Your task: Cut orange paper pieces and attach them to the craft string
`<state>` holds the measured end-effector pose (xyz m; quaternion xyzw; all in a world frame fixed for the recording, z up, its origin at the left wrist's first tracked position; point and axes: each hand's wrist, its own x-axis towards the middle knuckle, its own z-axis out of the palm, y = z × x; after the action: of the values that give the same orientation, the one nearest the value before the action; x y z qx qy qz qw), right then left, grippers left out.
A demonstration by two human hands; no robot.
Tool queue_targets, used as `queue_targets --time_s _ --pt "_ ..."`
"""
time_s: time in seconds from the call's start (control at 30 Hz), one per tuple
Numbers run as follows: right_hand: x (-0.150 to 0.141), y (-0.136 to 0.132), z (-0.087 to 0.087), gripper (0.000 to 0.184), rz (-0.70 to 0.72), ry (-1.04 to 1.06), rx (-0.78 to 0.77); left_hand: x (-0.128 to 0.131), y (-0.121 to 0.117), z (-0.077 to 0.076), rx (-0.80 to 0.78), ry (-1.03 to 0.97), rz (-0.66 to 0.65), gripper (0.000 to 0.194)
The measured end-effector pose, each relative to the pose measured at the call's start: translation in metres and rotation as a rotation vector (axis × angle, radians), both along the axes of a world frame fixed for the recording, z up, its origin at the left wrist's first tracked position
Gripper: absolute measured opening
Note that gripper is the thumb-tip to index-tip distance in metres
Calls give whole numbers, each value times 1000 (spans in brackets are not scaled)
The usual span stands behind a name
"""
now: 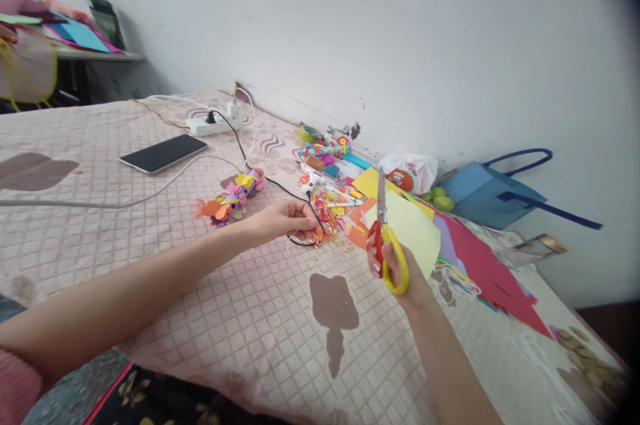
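My left hand (287,219) is closed in a pinch on a small piece of orange paper (318,233), low over the quilted cover. My right hand (407,281) grips scissors (382,201) with red and yellow handles; the blades point up and look closed. Beyond my left fingers lies a heap of colourful paper scraps (336,206), with a white glue gun (311,182) and its black cord close by. To the left rests a decorated paper roll (237,195) in purple, yellow, pink and orange.
A tablet (164,153) and a white power strip (205,125) lie at the left back, with cables across the cover. Coloured paper sheets (480,258), white string (457,280), a plastic bag (413,170) and a blue bag (493,195) line the right side by the wall.
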<state>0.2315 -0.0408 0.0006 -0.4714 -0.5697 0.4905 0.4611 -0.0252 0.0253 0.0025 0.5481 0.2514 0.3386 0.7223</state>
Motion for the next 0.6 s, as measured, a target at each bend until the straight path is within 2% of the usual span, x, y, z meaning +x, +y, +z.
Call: queue_targets --time_s 0.07,0.17,0.3,0.6 --pt "-18 -12 0 44 107 -6 2 -2 3 0 5 -10 16 25" --pt "-37 -26 6 53 190 -120 27 -6 8 1 15 -33 38 22" --pt "-47 -37 17 47 262 -358 43 -12 10 8 8 -55 62 20" --pt "-41 -39 -12 51 270 -429 -35 -18 11 17 90 -58 108 19"
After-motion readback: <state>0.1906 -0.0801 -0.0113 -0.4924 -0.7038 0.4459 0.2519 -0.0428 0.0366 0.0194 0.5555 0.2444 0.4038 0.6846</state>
